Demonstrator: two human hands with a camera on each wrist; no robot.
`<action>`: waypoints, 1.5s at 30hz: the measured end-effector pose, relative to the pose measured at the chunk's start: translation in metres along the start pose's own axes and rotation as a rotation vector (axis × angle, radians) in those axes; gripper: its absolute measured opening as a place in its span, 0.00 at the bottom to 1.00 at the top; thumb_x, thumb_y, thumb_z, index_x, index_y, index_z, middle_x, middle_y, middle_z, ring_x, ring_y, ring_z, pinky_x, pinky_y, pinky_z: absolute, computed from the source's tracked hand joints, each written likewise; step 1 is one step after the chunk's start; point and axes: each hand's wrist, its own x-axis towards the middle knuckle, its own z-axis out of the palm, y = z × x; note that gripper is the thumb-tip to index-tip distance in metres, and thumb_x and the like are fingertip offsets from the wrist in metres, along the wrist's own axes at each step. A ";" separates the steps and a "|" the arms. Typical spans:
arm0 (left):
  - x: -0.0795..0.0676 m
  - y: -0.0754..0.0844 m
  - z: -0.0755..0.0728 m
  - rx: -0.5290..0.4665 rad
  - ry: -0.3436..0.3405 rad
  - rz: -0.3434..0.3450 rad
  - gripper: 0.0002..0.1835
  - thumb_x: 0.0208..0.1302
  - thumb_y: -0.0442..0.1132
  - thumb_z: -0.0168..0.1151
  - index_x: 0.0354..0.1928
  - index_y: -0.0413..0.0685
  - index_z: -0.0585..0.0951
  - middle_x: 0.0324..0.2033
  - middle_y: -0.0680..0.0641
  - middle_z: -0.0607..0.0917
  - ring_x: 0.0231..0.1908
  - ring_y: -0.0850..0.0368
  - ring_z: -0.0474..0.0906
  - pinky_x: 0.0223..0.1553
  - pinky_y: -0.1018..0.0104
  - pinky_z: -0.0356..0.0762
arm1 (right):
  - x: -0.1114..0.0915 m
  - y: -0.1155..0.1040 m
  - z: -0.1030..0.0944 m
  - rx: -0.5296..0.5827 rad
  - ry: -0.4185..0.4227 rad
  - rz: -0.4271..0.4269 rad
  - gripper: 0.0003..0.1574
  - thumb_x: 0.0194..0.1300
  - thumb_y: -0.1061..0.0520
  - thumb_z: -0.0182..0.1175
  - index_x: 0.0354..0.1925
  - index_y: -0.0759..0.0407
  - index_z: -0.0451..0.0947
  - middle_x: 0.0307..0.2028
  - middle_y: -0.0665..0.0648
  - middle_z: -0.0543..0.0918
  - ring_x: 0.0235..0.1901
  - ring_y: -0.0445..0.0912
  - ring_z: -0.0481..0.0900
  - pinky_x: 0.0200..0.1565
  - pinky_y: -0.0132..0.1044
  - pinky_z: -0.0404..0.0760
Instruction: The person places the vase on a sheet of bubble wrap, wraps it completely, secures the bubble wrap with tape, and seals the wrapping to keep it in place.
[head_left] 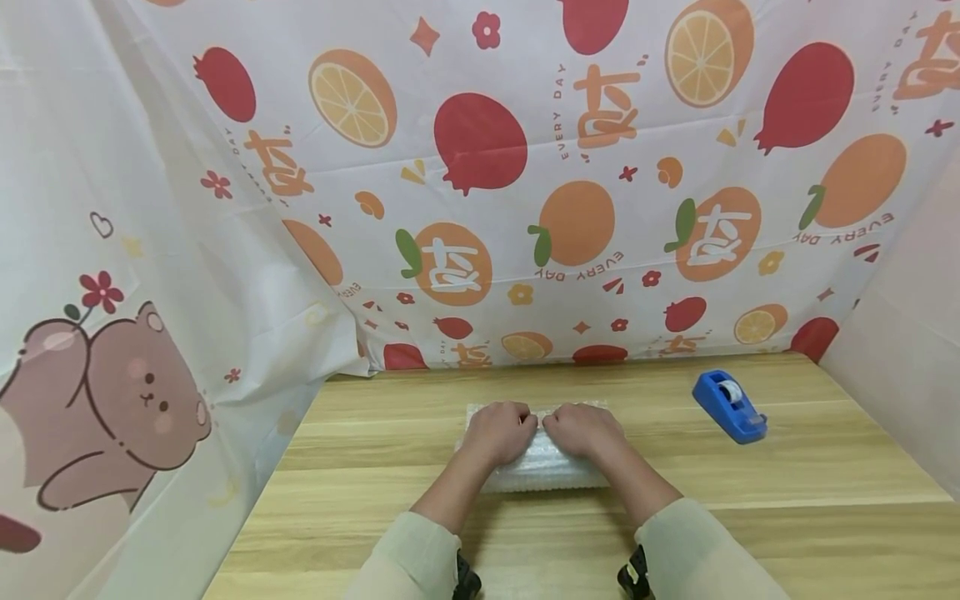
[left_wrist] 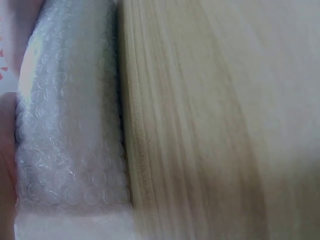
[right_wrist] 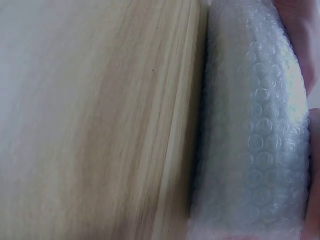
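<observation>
A clear bubble-wrap bundle [head_left: 543,473] lies crosswise on the wooden table, its long side toward me. My left hand [head_left: 501,432] grips its top from the left, fingers curled over the far side. From the right, my right hand [head_left: 587,428] holds it the same way, the two thumbs nearly meeting in the middle. Rounded bubble wrap [left_wrist: 70,115] fills the left part of the left wrist view, the hands showing only at the edge. In the right wrist view the bubble wrap [right_wrist: 255,125] curves up from the table. Most fingertips are hidden behind it.
A blue tape dispenser [head_left: 731,408] with a roll of clear tape stands to the right on the wooden table [head_left: 360,467]. A fruit-print cloth [head_left: 480,233] hangs along the table's back edge, and a bear-print cloth [head_left: 135,392] hangs at the left.
</observation>
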 end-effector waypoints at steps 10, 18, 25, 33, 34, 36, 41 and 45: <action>0.001 -0.002 -0.001 -0.023 -0.032 -0.029 0.22 0.72 0.49 0.45 0.17 0.56 0.70 0.17 0.53 0.72 0.21 0.57 0.68 0.24 0.63 0.65 | -0.002 -0.002 0.003 0.021 0.124 -0.049 0.19 0.75 0.43 0.43 0.48 0.47 0.79 0.48 0.53 0.79 0.52 0.54 0.71 0.53 0.59 0.67; 0.000 -0.002 -0.002 -0.024 -0.038 -0.055 0.23 0.71 0.50 0.45 0.15 0.55 0.68 0.15 0.53 0.69 0.19 0.57 0.66 0.22 0.63 0.64 | -0.003 -0.003 0.003 0.007 0.181 -0.031 0.21 0.74 0.37 0.46 0.31 0.46 0.72 0.35 0.49 0.74 0.43 0.51 0.70 0.42 0.50 0.62; 0.000 -0.003 -0.002 -0.019 -0.032 -0.067 0.23 0.71 0.50 0.44 0.15 0.56 0.68 0.15 0.53 0.68 0.18 0.58 0.65 0.22 0.64 0.64 | -0.001 -0.005 0.006 -0.023 0.213 -0.076 0.22 0.74 0.36 0.47 0.30 0.45 0.77 0.32 0.47 0.81 0.35 0.46 0.78 0.46 0.51 0.72; -0.001 -0.002 -0.001 -0.030 -0.059 -0.112 0.19 0.70 0.51 0.44 0.23 0.57 0.78 0.24 0.53 0.79 0.23 0.56 0.70 0.23 0.62 0.66 | -0.006 -0.004 0.010 -0.103 0.402 -0.178 0.29 0.71 0.35 0.51 0.17 0.46 0.73 0.16 0.45 0.71 0.20 0.42 0.69 0.23 0.37 0.67; 0.000 -0.001 -0.001 -0.026 -0.063 -0.116 0.19 0.70 0.52 0.44 0.26 0.58 0.80 0.28 0.53 0.82 0.25 0.56 0.71 0.24 0.62 0.67 | -0.008 -0.004 0.011 -0.121 0.437 -0.192 0.30 0.71 0.35 0.52 0.16 0.46 0.72 0.15 0.45 0.70 0.19 0.43 0.69 0.22 0.37 0.66; 0.000 0.000 -0.002 -0.019 -0.068 -0.120 0.17 0.70 0.52 0.44 0.32 0.59 0.82 0.36 0.53 0.84 0.28 0.56 0.74 0.26 0.60 0.68 | -0.011 -0.003 0.011 -0.155 0.503 -0.214 0.31 0.71 0.35 0.52 0.14 0.47 0.70 0.13 0.45 0.68 0.18 0.44 0.70 0.19 0.37 0.65; 0.001 0.003 -0.003 0.003 -0.071 -0.130 0.18 0.70 0.53 0.44 0.32 0.60 0.82 0.39 0.52 0.85 0.31 0.55 0.76 0.29 0.57 0.71 | -0.017 -0.004 0.012 -0.215 0.609 -0.237 0.34 0.70 0.36 0.53 0.11 0.48 0.67 0.12 0.47 0.66 0.16 0.47 0.71 0.16 0.37 0.64; 0.001 0.004 -0.003 0.011 -0.062 -0.137 0.18 0.70 0.53 0.44 0.36 0.61 0.85 0.41 0.52 0.86 0.35 0.53 0.79 0.33 0.55 0.74 | -0.021 -0.009 0.013 -0.247 0.604 -0.210 0.35 0.70 0.35 0.53 0.11 0.50 0.68 0.13 0.49 0.69 0.16 0.48 0.72 0.15 0.38 0.66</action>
